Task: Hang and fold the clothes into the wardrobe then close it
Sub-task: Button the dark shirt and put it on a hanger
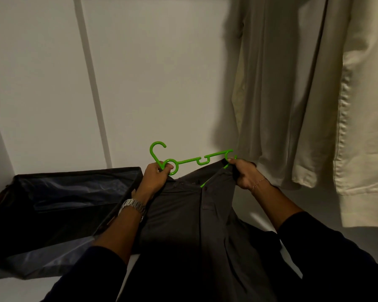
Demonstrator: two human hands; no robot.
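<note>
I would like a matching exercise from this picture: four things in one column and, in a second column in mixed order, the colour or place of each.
Things:
1. hanger
2. shirt
3. fabric box
4. wristwatch

Descriptions:
A. cream, hanging at the right
B. bright green, gripped by both hands
C. on the left wrist
D. dark, open, at the left
E. dark grey, below the hanger

Pairs: 1-B, 2-E, 3-D, 4-C. A is spare; it fits the hanging garment.

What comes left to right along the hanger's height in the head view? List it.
Dark fabric bin → left hand gripping the green hanger near its hook → right hand pinching the dark shirt at the hanger's end → hanging cream garments.
</note>
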